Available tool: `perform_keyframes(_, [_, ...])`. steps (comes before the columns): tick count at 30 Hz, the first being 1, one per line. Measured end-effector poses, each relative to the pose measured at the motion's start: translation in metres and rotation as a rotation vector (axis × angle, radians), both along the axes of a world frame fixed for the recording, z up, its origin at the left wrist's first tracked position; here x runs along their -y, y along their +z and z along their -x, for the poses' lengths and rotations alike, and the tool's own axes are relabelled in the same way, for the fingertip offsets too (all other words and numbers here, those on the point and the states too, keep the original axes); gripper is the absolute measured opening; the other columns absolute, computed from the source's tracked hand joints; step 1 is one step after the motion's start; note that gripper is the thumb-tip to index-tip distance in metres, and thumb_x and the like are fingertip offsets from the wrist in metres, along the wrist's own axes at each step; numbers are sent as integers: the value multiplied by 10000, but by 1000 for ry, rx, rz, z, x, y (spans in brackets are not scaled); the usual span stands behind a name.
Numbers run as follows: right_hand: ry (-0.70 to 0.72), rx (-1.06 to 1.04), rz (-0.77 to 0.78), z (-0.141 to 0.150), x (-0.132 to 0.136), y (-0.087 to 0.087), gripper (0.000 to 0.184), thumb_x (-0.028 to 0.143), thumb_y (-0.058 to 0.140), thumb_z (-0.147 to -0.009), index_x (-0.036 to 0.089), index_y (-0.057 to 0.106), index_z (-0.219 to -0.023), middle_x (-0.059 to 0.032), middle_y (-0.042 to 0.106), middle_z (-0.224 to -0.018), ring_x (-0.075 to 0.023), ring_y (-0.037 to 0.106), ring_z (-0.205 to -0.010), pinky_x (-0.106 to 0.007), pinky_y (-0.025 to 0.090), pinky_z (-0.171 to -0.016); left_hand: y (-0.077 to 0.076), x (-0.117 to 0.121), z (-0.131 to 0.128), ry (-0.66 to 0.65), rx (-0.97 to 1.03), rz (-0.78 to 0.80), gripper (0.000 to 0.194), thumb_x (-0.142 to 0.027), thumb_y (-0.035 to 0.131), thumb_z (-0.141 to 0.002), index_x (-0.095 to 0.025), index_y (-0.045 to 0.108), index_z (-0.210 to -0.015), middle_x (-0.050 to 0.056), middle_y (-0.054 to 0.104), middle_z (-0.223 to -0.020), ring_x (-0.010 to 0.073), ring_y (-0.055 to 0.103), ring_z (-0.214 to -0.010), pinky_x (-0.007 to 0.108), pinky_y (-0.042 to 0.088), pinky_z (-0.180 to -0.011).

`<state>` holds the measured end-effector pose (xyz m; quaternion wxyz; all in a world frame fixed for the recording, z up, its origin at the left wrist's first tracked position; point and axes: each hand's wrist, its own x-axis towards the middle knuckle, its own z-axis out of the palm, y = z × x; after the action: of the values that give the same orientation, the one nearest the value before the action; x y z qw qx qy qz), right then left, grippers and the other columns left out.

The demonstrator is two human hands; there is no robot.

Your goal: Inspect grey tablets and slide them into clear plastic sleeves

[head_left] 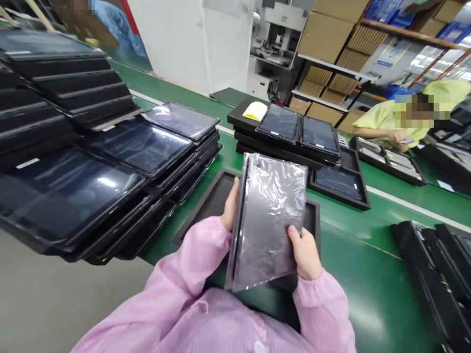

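Holding a film-wrapped panel [272,215] over a tray [217,198] by the near edge of the table [371,269], the work seems midway: this one is wrapped, not set down. Whether the piled panels [138,147] at the left edge are finished, I cannot tell. The left hand [230,207] clamps its left side; the right hand [306,251] grips the opposite side.

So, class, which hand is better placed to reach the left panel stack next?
Probably the left hand, nearer that stack, though both it and the right hand hold the plastic-covered panel.
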<state>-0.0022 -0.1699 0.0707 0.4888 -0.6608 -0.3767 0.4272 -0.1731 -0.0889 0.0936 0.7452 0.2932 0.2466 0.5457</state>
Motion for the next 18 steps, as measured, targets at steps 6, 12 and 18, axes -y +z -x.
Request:
perform_keyframes(6, [-147, 177, -56, -23, -10, 10, 505, 630, 809, -570, 164, 756, -757, -100, 789, -765, -277, 718, -743, -380, 568, -697, -58, 41, 11, -235, -64, 155, 576, -319, 971, -505, -189, 697, -994, 73, 787, -984, 291, 698, -1032, 434, 466, -1007])
perform_keyframes(12, [-293, 300, -217, -28, -4, 5, 536, 708, 788, -563, 202, 690, -710, -75, 743, -746, -235, 692, -723, -364, 573, -705, -69, 47, 8, -165, -79, 218, 538, -200, 950, -440, -181, 697, -914, 47, 786, -906, 245, 698, -927, 388, 497, -912])
perform_keyframes(18, [-327, 598, -335, -26, 4, -1, 412, 613, 765, -740, 222, 654, -671, -50, 668, -720, -186, 584, -617, -348, 505, -641, -74, 51, 7, -160, -119, 204, 518, -201, 899, -492, -184, 718, -977, 55, 785, -963, 275, 686, -1008, 426, 478, -984])
